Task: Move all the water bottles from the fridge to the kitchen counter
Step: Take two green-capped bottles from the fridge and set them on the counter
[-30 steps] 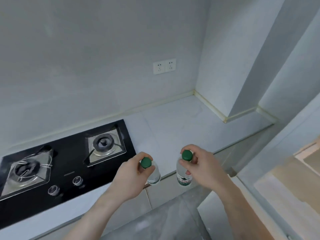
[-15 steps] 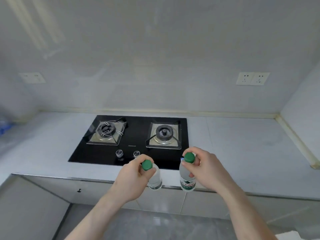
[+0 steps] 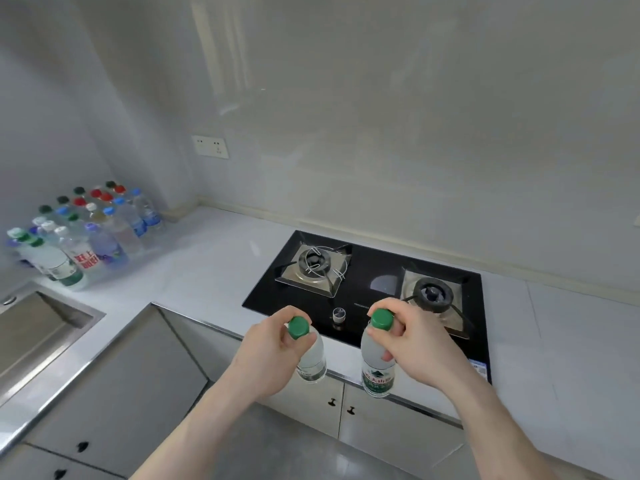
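Running along two grey walls, the pale L-shaped counter (image 3: 207, 271) is carrying a black gas hob (image 3: 374, 289) and, in its far left corner, a cluster of bottles (image 3: 83, 233) beside a steel sink (image 3: 31, 327). The left hand (image 3: 273, 351) is pinching one green-capped bottle (image 3: 311, 358) by its neck; the right hand (image 3: 415, 344) is pinching another (image 3: 375, 368), both hanging upright before the counter's front edge.
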Action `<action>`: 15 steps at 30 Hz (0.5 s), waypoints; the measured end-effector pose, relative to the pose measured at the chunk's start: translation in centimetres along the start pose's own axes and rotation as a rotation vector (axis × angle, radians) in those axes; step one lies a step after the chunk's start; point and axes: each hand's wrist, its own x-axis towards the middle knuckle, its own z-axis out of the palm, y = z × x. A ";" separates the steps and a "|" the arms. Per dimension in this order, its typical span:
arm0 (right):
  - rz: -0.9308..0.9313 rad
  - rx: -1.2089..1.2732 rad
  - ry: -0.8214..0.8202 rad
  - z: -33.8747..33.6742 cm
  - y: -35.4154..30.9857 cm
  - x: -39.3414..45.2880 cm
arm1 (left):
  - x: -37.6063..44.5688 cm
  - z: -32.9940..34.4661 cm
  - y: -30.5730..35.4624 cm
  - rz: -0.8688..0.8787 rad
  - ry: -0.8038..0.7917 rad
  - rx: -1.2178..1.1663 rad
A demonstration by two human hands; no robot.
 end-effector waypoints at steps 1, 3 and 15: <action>-0.012 0.001 -0.006 1.1 -1.0 0.6 | 0.0 -1.2 -1.0 -0.010 0.007 -0.002; -0.035 0.004 -0.020 3.5 -3.3 1.9 | -0.1 -3.8 -3.2 -0.030 0.030 -0.008; -0.150 0.070 -0.160 14.9 -13.5 7.7 | -2.0 -14.8 -13.2 -0.144 0.182 -0.001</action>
